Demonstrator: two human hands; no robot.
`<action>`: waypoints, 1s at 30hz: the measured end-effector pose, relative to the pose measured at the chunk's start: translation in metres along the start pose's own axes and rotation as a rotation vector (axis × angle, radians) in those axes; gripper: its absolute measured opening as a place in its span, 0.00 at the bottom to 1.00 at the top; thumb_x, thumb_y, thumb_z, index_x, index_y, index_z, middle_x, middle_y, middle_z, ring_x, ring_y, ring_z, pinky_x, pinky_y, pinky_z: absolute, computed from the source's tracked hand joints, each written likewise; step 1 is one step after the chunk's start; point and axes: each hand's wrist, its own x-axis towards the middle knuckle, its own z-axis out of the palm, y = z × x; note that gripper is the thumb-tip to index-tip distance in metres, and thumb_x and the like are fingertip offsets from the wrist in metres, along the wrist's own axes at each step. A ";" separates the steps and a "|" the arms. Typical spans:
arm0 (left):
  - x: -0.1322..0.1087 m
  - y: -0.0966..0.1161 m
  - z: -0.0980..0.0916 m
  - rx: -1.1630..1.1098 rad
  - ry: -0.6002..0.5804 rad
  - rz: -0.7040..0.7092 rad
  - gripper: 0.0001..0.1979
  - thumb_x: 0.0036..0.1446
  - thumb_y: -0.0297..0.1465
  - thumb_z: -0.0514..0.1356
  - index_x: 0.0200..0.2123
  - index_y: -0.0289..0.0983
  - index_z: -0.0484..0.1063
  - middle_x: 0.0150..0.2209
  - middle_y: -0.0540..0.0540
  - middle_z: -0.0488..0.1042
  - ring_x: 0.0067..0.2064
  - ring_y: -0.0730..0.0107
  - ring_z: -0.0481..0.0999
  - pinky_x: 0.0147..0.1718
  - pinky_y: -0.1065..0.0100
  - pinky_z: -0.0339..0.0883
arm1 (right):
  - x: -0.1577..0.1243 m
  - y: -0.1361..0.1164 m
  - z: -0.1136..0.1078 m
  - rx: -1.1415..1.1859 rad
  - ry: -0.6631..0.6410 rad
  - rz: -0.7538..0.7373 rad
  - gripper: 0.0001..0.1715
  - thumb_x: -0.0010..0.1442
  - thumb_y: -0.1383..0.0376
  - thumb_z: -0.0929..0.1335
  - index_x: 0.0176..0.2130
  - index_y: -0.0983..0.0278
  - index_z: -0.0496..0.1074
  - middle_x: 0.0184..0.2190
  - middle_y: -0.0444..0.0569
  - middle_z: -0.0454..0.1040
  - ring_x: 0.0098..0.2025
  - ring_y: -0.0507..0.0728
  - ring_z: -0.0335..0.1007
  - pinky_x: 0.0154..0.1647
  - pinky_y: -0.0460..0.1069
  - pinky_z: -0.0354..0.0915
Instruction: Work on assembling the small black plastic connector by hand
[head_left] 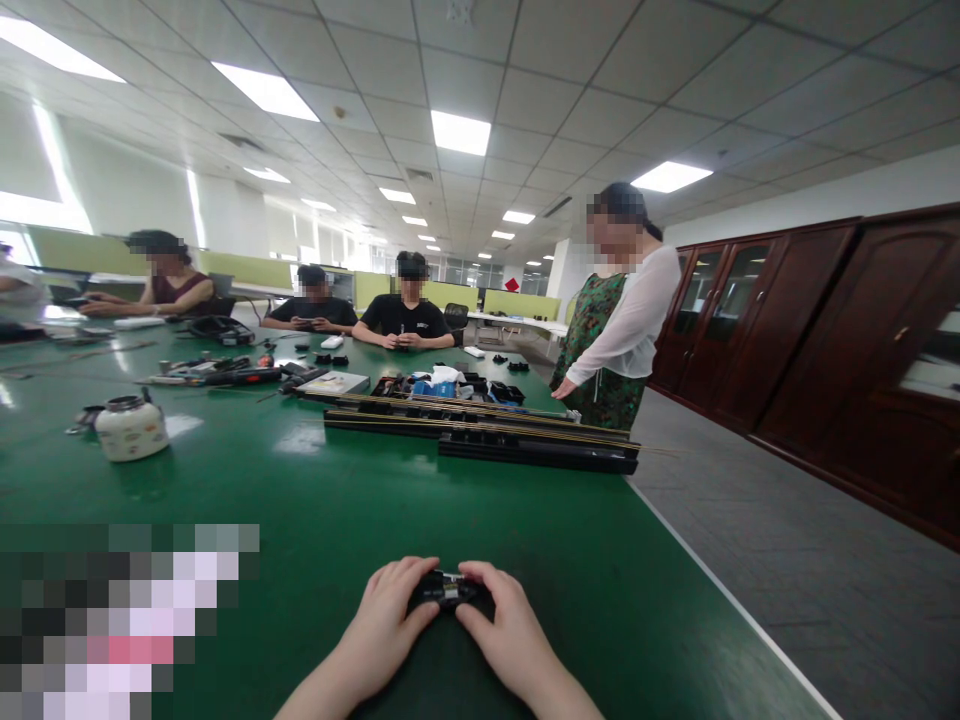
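Left hand (388, 608) and right hand (508, 608) grip opposite ends of a small black component (450, 591), nearside of the long black rails (536, 457). White patterned jar (133, 432) stands left of the rails.

Small black part with silvery middle (451, 591): ends hidden by left hand (390, 608) and right hand (504, 610) — details too small
Glossy green tabletop (300, 520): lower left pixelated — unreadable
Red-brown wooden cabinets (814, 325): cut off at right
White-clad person (18, 286): cut off at left
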 end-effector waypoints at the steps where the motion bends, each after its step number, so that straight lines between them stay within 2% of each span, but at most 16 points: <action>1: 0.000 0.000 0.000 -0.001 0.001 -0.004 0.19 0.51 0.31 0.55 0.48 0.43 0.66 0.48 0.46 0.72 0.51 0.60 0.66 0.53 0.55 0.55 | 0.001 0.001 0.000 0.018 -0.001 0.008 0.21 0.48 0.66 0.66 0.45 0.58 0.69 0.44 0.47 0.73 0.49 0.59 0.65 0.53 0.53 0.58; 7: 0.001 0.001 -0.001 -0.006 -0.005 -0.013 0.19 0.51 0.31 0.55 0.48 0.42 0.66 0.47 0.46 0.72 0.51 0.60 0.66 0.53 0.55 0.56 | 0.002 0.004 0.001 0.076 -0.003 0.005 0.21 0.50 0.65 0.66 0.46 0.59 0.67 0.44 0.48 0.72 0.49 0.58 0.66 0.53 0.54 0.59; 16: -0.001 0.004 -0.004 0.021 -0.019 0.021 0.16 0.53 0.31 0.53 0.46 0.41 0.68 0.46 0.45 0.72 0.50 0.59 0.67 0.52 0.55 0.56 | 0.002 0.004 0.002 0.031 -0.007 0.014 0.18 0.51 0.65 0.65 0.45 0.59 0.68 0.43 0.48 0.72 0.49 0.58 0.65 0.53 0.53 0.58; 30: 0.001 0.004 -0.004 -0.015 0.012 0.027 0.14 0.54 0.33 0.53 0.44 0.44 0.68 0.43 0.48 0.74 0.47 0.61 0.69 0.50 0.57 0.59 | 0.003 0.006 0.001 0.072 -0.016 0.017 0.17 0.53 0.60 0.64 0.45 0.59 0.68 0.43 0.49 0.73 0.48 0.58 0.66 0.52 0.53 0.60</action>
